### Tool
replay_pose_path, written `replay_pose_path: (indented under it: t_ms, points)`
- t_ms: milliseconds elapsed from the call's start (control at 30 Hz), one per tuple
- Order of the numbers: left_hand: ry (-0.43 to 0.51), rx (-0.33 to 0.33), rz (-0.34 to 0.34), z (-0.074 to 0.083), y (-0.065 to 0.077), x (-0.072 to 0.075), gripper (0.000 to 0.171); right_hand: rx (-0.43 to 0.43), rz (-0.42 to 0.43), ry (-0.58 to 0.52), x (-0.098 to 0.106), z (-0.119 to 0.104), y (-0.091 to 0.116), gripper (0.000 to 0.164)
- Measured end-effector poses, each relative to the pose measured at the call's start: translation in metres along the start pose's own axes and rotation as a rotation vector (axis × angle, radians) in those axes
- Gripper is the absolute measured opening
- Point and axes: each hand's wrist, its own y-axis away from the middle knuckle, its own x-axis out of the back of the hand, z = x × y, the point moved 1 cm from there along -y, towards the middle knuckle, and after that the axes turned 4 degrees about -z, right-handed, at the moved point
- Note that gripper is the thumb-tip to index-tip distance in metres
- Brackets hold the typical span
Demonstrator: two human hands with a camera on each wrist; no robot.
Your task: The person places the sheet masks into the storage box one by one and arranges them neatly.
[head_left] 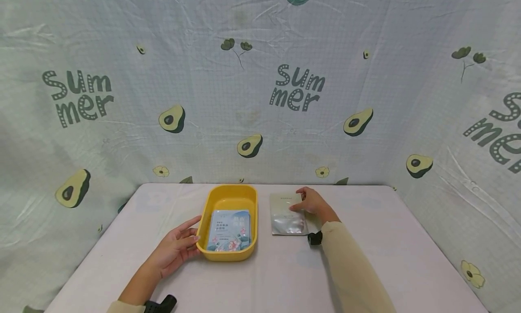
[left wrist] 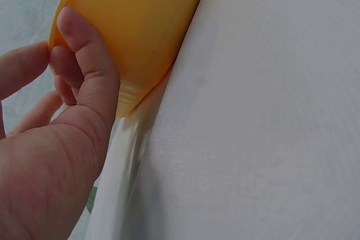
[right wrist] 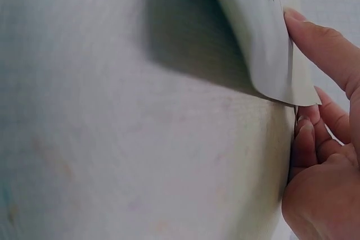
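A yellow plastic tray [head_left: 229,256] stands on the table, left of the middle. My left hand [head_left: 176,249] pinches its left rim; in the left wrist view, the thumb and fingers [left wrist: 84,43] lie about the tray's edge. Inside the tray are blue sheet mask packets [head_left: 229,230] with pink flowers, seemingly stacked. Right of the tray is a cream and silver sheet mask packet [head_left: 285,215]. My right hand [head_left: 313,202] holds that packet by its right edge, thumb on top and fingers beneath. In the right wrist view, the packet [right wrist: 270,43] bends and partly lifts off the table.
A white cloth covers the table [head_left: 268,286]. Behind it and at both sides hangs a pale curtain [head_left: 252,87] printed with avocados and lettering. Dark wrist cameras sit on the left wrist [head_left: 160,304] and right wrist [head_left: 314,238].
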Motion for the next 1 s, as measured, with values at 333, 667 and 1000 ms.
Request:
replay_pose_path:
  t_ms: [333, 667, 1000]
  points:
    - [0.005, 0.012, 0.002, -0.002, -0.001, 0.000, 0.077, 0.001, 0.014, -0.042, -0.001, 0.003, 0.004, 0.073]
    - [0.009, 0.015, 0.020, 0.000, 0.000, -0.001, 0.077, 0.077, 0.060, -0.064, 0.000, 0.000, 0.011, 0.071]
    - [0.003, 0.026, 0.035, -0.002, -0.001, -0.001, 0.077, 0.059, 0.064, -0.106, 0.000, 0.005, 0.012, 0.073]
